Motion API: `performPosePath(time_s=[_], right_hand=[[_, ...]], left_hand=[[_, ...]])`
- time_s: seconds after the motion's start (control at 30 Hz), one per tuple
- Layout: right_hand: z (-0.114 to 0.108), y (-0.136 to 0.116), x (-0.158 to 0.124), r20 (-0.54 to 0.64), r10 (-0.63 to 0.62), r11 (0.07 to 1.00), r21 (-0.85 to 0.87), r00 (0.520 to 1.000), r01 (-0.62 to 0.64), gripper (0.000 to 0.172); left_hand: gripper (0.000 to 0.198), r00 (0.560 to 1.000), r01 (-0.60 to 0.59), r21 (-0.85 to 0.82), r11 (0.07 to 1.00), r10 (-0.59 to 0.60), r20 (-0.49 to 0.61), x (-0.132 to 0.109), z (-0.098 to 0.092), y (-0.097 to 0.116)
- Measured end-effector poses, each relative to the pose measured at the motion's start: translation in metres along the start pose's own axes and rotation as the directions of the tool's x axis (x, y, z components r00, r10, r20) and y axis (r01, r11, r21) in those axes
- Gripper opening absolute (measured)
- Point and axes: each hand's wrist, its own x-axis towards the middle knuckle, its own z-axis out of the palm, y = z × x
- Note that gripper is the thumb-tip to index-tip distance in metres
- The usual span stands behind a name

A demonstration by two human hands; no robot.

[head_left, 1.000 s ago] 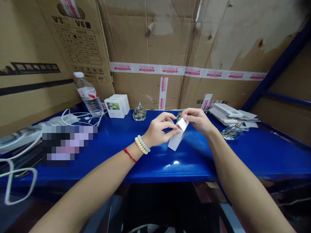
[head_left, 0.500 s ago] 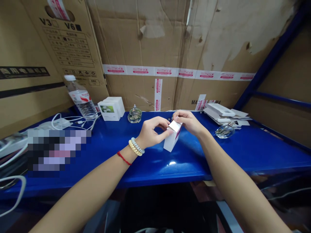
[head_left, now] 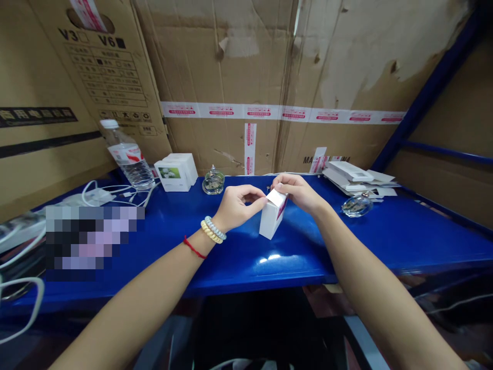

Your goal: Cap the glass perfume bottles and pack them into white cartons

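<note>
A small white box (head_left: 269,221) with a purple-red side stands on the blue table, its top flap (head_left: 277,198) tilted up. My right hand (head_left: 295,190) grips the upper far edge of the box between thumb and fingers. On the near left side, my left hand (head_left: 242,205) has thumb and forefinger closed together at the corner of the flap. Its other fingers are curled and partly hidden. What is inside the box cannot be seen.
White boxes (head_left: 173,177) and a round glass bottle (head_left: 213,182) stand behind my left hand. Flattened white cartons (head_left: 346,174) and another glass bottle (head_left: 357,206) lie at right. A water bottle (head_left: 131,162) and white cables (head_left: 92,192) are at left; cardboard (head_left: 215,67) backs the table (head_left: 231,262).
My left hand has drawn back slightly to the left, its thumb moving from the box's top face to the flap corner. My right hand keeps its grip.
</note>
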Motion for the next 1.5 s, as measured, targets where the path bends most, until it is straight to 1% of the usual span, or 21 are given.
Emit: performPosePath(time_s=[0.13, 0.23, 0.3, 0.37, 0.43, 0.47, 0.6, 0.67, 0.73, 0.77, 0.83, 0.9, 0.97, 1.03, 1.1, 1.17, 1.23, 1.27, 1.37, 1.43, 1.5], right_hand=[[-0.001, 0.004, 0.001, 0.007, 0.009, 0.999, 0.04, 1.0, -0.009, 0.024], [0.001, 0.008, 0.003, 0.018, 0.019, 0.996, 0.088, 1.0, -0.02, 0.024], [0.003, 0.01, 0.004, 0.021, 0.035, 0.992, 0.124, 0.999, -0.037, 0.023], [0.005, 0.012, 0.005, 0.023, 0.058, 0.987, 0.148, 0.998, -0.061, 0.022], [0.007, 0.013, 0.006, 0.022, 0.077, 0.983, 0.163, 0.997, -0.08, 0.021], [0.008, 0.012, 0.006, 0.02, 0.084, 0.982, 0.169, 0.996, -0.086, 0.02], [0.012, 0.011, 0.006, 0.004, 0.097, 0.98, 0.175, 0.995, -0.096, 0.021], [0.015, 0.012, 0.008, -0.018, 0.079, 0.983, 0.169, 0.997, -0.075, 0.022], [0.016, 0.013, 0.009, -0.072, 0.045, 0.991, 0.126, 0.996, -0.035, 0.026], [0.016, 0.013, 0.009, -0.114, 0.018, 0.997, 0.074, 0.993, -0.009, 0.028], [0.013, 0.011, 0.009, -0.216, -0.051, 0.995, -0.094, 0.975, 0.032, 0.034], [0.008, 0.006, 0.005, -0.264, -0.082, 0.97, -0.241, 0.961, 0.016, 0.039], [0.002, -0.001, 0.001, -0.21, -0.02, 0.961, -0.274, 0.978, -0.039, 0.043], [-0.003, -0.007, -0.004, -0.076, 0.06, 0.972, -0.225, 0.995, -0.075, 0.046], [-0.007, -0.009, -0.007, 0.052, 0.064, 0.986, -0.156, 0.997, -0.055, 0.053], [-0.01, -0.007, -0.007, 0.133, 0.035, 0.995, -0.093, 0.99, -0.022, 0.069], [-0.01, -0.004, -0.006, 0.161, 0.029, 0.998, -0.052, 0.987, -0.021, 0.083], [-0.01, -0.002, -0.006, 0.16, 0.036, 0.999, -0.036, 0.986, -0.03, 0.085], [-0.009, 0.0, -0.005, 0.165, 0.055, 0.996, 0.055, 0.985, -0.065, 0.085], [-0.008, 0.001, -0.005, 0.19, 0.053, 0.985, 0.15, 0.98, -0.082, 0.082], [-0.008, 0.002, -0.005, 0.215, 0.043, 0.967, 0.237, 0.976, -0.095, 0.078]], left_hand=[[0.013, 1.0, -0.005, 0.031, 1.0, 0.004, 0.014, 0.0, -0.002, -0.001], [0.011, 0.999, -0.035, -0.01, 0.999, 0.036, 0.028, 0.0, -0.003, -0.003], [0.018, 0.991, -0.102, -0.013, 0.995, 0.103, 0.087, 0.0, -0.004, -0.004], [0.024, 0.971, -0.187, 0.032, 0.982, 0.179, 0.16, 0.0, -0.005, -0.005], [0.026, 0.959, -0.218, 0.057, 0.974, 0.203, 0.195, 0.0, -0.005, -0.008], [0.026, 0.962, -0.203, 0.047, 0.978, 0.19, 0.197, 0.0, -0.005, -0.009], [0.026, 0.974, -0.076, -0.025, 0.997, 0.08, 0.213, 0.001, -0.007, -0.016], [0.025, 0.973, -0.06, -0.033, 0.998, 0.066, 0.222, 0.001, -0.009, -0.017], [0.023, 0.97, -0.093, -0.012, 0.996, 0.093, 0.227, 0.001, -0.01, -0.017], [0.023, 0.967, -0.123, 0.014, 0.992, 0.117, 0.225, 0.001, -0.009, -0.016], [0.022, 0.964, -0.188, 0.095, 0.978, 0.165, 0.21, -0.001, -0.006, -0.015], [0.021, 0.961, -0.241, 0.194, 0.951, 0.205, 0.187, -0.004, 0.001, -0.015], [0.023, 0.955, -0.28, 0.279, 0.919, 0.239, 0.174, -0.008, 0.009, -0.016], [0.028, 0.95, -0.305, 0.337, 0.891, 0.261, 0.172, -0.011, 0.016, -0.018], [0.033, 0.952, -0.303, 0.37, 0.878, 0.261, 0.16, -0.012, 0.019, -0.02], [0.04, 0.959, -0.283, 0.367, 0.886, 0.249, 0.138, -0.011, 0.02, -0.022], [0.049, 0.959, -0.279, 0.337, 0.899, 0.243, 0.146, -0.01, 0.018, -0.025], [0.054, 0.956, -0.284, 0.321, 0.903, 0.243, 0.164, -0.009, 0.016, -0.026], [0.07, 0.952, -0.288, 0.317, 0.904, 0.234, 0.196, -0.006, 0.011, -0.03], [0.076, 0.971, -0.232, 0.361, 0.904, 0.19, 0.147, -0.004, 0.008, -0.034], [0.08, 0.991, -0.13, 0.4, 0.907, 0.106, 0.083, -0.002, 0.004, -0.036]])
